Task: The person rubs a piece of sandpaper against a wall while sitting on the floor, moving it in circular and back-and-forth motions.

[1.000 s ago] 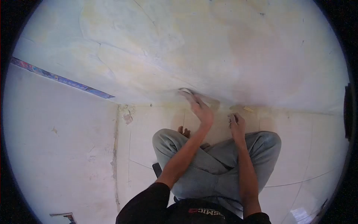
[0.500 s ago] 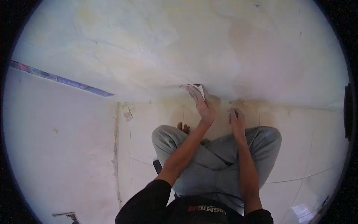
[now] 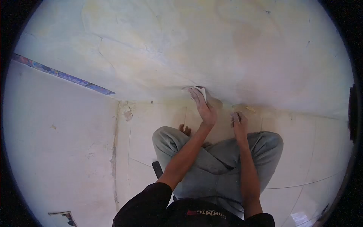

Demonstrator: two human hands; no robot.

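Observation:
My left hand (image 3: pixel 204 108) presses a folded white sheet (image 3: pixel 203 91) flat against the lower part of the wall (image 3: pixel 159 56), its fingers stretched over it. The sheet's edge shows beside and above the fingers. To the right, my right hand (image 3: pixel 239 122) hangs above the floor near the wall's foot, its fingers curled together; whatever they hold, if anything, is too small to name. Pale dust covers the fingers of both hands.
A yellowish scrap (image 3: pixel 250 109) lies at the wall's foot. A blue patterned strip (image 3: pixel 64 73) runs along the wall at the left. My crossed legs (image 3: pixel 215 159) rest on the tiled floor (image 3: pixel 143 147). A broken patch (image 3: pixel 128 113) marks the corner.
The camera view has shifted slightly. My left hand remains on the sheet at the wall, and my right hand has barely moved.

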